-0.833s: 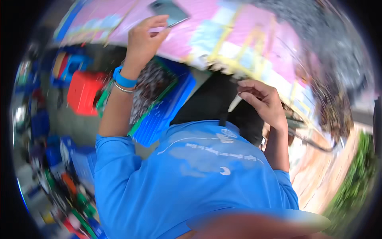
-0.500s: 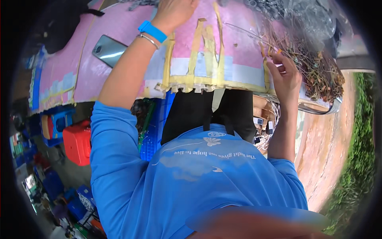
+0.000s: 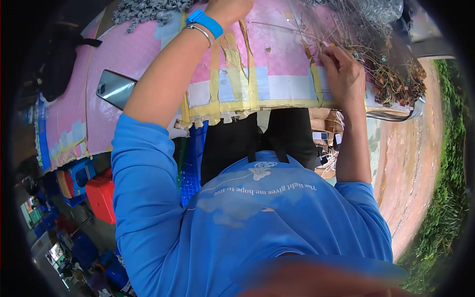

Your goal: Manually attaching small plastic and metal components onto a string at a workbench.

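Note:
My left hand [image 3: 233, 9] reaches over the far part of the pink-covered table [image 3: 284, 62]; the top edge of the picture cuts off its fingers. A blue band and a silver bangle circle that wrist. At the right of the table my right hand [image 3: 345, 74] is closed in a pinch, palm inward. A thin wire [image 3: 319, 45] seems to run from its fingertips, though the fingers partly hide it. Beside this hand lies a tangled heap of thin wires [image 3: 396, 81] with small brown and orange ends, spread toward the table's right edge.
A phone [image 3: 116, 89] lies face down left of my left forearm. Small grey parts [image 3: 146, 12] are heaped at the far left, and clear plastic [image 3: 376, 15] at the far right. Below the table are a red container [image 3: 101, 198] and a box of wired parts [image 3: 326, 143].
The view has shifted, so more of the table's left side and the grey parts show. My right hand's fingers have drawn closer together. My left hand stays at the top edge.

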A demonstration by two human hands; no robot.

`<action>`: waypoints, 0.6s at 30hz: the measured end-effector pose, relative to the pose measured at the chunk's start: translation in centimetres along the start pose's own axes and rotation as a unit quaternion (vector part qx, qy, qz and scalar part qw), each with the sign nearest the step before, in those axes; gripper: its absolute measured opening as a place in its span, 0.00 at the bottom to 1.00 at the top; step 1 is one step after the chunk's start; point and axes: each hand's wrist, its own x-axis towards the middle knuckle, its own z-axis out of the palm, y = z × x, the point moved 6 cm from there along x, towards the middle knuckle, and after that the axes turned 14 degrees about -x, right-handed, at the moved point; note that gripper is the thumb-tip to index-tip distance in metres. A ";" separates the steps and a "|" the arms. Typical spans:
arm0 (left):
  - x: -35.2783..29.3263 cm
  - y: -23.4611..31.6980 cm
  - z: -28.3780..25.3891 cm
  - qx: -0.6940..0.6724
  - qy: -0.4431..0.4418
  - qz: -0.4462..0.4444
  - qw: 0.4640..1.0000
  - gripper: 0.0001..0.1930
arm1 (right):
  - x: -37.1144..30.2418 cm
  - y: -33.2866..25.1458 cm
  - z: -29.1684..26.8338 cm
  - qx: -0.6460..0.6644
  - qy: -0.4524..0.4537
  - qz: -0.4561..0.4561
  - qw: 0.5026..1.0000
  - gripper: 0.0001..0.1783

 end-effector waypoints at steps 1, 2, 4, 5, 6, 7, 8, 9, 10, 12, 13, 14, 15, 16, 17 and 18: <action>-0.5 0.8 -0.8 -0.050 0.024 0.032 0.998 0.06 | -0.1 0.0 -0.5 0.000 0.002 0.004 1.000 0.08; -0.9 1.4 -1.7 -0.047 0.024 0.034 0.998 0.06 | -0.2 0.9 -0.5 0.083 -0.036 0.097 0.991 0.08; -1.4 2.8 -2.9 -0.207 -0.015 0.049 0.977 0.05 | -1.1 1.6 -0.5 0.167 -0.070 0.188 0.965 0.08; -1.5 2.7 -2.9 -0.202 -0.011 0.050 0.978 0.05 | -1.3 1.7 -0.9 0.274 -0.038 0.210 0.938 0.09; -1.3 2.6 -2.1 -0.132 0.022 0.064 0.989 0.06 | -1.6 1.8 -1.3 0.377 -0.007 0.230 0.897 0.10; -1.1 2.4 -1.6 -0.062 0.056 0.078 0.993 0.07 | -1.7 1.4 -1.8 0.443 0.033 0.218 0.869 0.11; -0.8 2.5 -1.4 -0.062 0.060 0.081 0.993 0.07 | -2.2 1.4 -1.9 0.442 0.036 0.215 0.870 0.11; -0.5 2.7 -1.0 -0.075 0.036 0.092 0.992 0.07 | -2.9 1.5 -1.8 0.447 0.037 0.201 0.871 0.10; -0.2 2.8 -0.5 -0.089 0.013 0.103 0.991 0.08 | -3.6 1.5 -1.9 0.453 0.037 0.187 0.871 0.10; 0.5 2.3 1.2 -0.022 -0.037 0.092 0.995 0.08 | -5.2 -0.4 -1.3 0.508 -0.073 0.196 0.835 0.09; 0.6 1.7 2.3 0.044 -0.089 0.078 0.992 0.09 | -6.0 -0.6 -0.8 0.542 -0.102 0.189 0.813 0.10; 0.6 1.8 2.5 0.043 -0.088 0.082 0.992 0.09 | -7.0 -0.4 -0.4 0.573 -0.128 0.184 0.789 0.11; 0.4 1.7 2.7 0.045 -0.101 0.097 0.989 0.09 | -7.7 -0.1 -0.5 0.571 -0.125 0.184 0.790 0.11; 0.1 1.6 2.7 0.049 -0.114 0.110 0.986 0.09 | -8.1 0.3 -1.2 0.579 -0.072 0.173 0.794 0.12; -0.6 0.3 2.5 0.056 -0.114 0.108 0.986 0.09 | -8.3 0.6 -1.5 0.590 -0.022 0.157 0.791 0.14; -1.6 0.2 1.6 0.030 -0.055 0.200 0.978 0.08 | -8.5 0.9 -1.5 0.593 -0.022 0.153 0.790 0.14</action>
